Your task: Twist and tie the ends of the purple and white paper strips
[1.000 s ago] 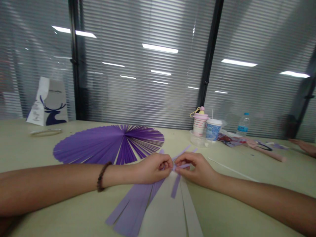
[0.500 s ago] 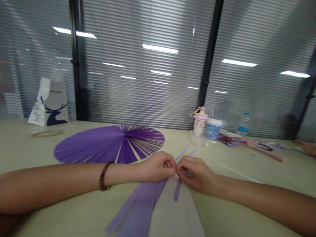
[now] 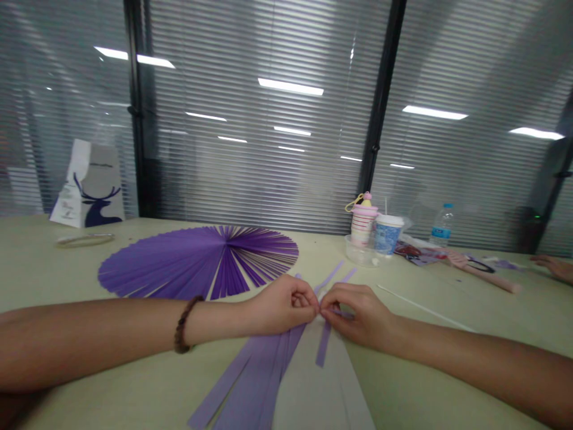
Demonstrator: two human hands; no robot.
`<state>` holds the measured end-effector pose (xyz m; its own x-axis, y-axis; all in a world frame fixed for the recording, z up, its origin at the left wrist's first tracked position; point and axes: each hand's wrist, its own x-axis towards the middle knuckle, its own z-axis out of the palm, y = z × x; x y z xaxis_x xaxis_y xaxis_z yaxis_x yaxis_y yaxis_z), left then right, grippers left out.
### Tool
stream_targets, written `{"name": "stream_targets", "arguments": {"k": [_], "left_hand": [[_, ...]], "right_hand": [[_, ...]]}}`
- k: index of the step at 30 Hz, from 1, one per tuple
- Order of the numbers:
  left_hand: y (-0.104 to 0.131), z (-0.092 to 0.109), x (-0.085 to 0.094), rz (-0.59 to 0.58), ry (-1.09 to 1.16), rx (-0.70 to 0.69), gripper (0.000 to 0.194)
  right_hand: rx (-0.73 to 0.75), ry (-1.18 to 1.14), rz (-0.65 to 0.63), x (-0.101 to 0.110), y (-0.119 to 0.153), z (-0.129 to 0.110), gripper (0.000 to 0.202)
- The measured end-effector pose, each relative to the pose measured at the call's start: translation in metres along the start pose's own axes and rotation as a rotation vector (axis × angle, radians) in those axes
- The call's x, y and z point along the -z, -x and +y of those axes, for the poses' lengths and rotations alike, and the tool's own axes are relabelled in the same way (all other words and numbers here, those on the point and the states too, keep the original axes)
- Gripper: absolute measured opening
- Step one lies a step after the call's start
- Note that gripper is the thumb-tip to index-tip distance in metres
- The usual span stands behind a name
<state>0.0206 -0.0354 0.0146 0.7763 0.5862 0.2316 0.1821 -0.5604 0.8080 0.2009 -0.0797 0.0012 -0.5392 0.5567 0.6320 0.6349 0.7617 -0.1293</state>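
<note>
Light purple paper strips (image 3: 253, 382) and white paper strips (image 3: 320, 391) fan out toward me on the table, and narrow purple ends show beyond my hands. Over the narrow part of the bundle, my left hand (image 3: 286, 304) is closed, thumb pressed to its curled fingers. My right hand (image 3: 360, 313) pinches thumb and forefinger together right beside it, the fingertips nearly touching. Whatever is between the fingertips is too small or hidden to make out. One loose purple strip (image 3: 323, 346) lies over the white ones. Behind my left forearm spreads a round purple pleated paper fan (image 3: 170, 260).
On the right stand a pink-lidded cup (image 3: 363, 224), a blue paper cup (image 3: 387, 236) and a water bottle (image 3: 441, 226). A thin white stick (image 3: 425, 307) and scissors (image 3: 481, 266) lie nearer. Another person's hand (image 3: 553, 267) rests at the right edge. A deer-print bag (image 3: 96, 185) stands left.
My left wrist and forearm have shifted slightly left. The fingertips of both hands stay together at nearly the same spot, and the strips have hardly moved.
</note>
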Motion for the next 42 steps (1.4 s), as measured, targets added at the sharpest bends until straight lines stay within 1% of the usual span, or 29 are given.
{"name": "stream_targets", "arguments": {"k": [4, 7, 11, 17, 22, 29, 38, 42], "left_hand": [[0.0013, 0.0003, -0.002, 0.027, -0.103, -0.02, 0.011], [0.0015, 0.0011, -0.0033, 0.014, -0.13, -0.024, 0.008], [0.0009, 0.0029, -0.0026, -0.016, -0.085, -0.019, 0.008], [-0.0005, 0.0016, -0.0006, 0.015, -0.021, -0.014, 0.008], [-0.0008, 0.0005, -0.0006, -0.013, 0.011, -0.009, 0.008], [0.0011, 0.0022, -0.0004, -0.046, 0.02, -0.019, 0.008], [0.0019, 0.0052, 0.0006, -0.064, 0.026, -0.021, 0.008], [0.0017, 0.0058, 0.0015, -0.078, -0.015, -0.03, 0.008]], "right_hand": [[-0.004, 0.004, -0.026, 0.0008, -0.0002, 0.0, 0.006], [0.018, 0.002, -0.045, 0.0011, -0.0005, -0.0003, 0.005], [0.059, -0.01, -0.048, 0.0015, -0.0001, -0.0013, 0.006], [0.074, -0.092, 0.014, 0.0037, -0.0001, -0.0022, 0.007], [0.099, -0.111, 0.028, 0.0037, 0.0003, -0.002, 0.006], [-0.005, -0.026, 0.032, 0.0033, 0.0003, -0.0029, 0.009], [0.032, -0.052, 0.006, 0.0055, -0.0006, -0.003, 0.01], [0.038, -0.072, -0.001, 0.0058, -0.0002, -0.0029, 0.01]]}}
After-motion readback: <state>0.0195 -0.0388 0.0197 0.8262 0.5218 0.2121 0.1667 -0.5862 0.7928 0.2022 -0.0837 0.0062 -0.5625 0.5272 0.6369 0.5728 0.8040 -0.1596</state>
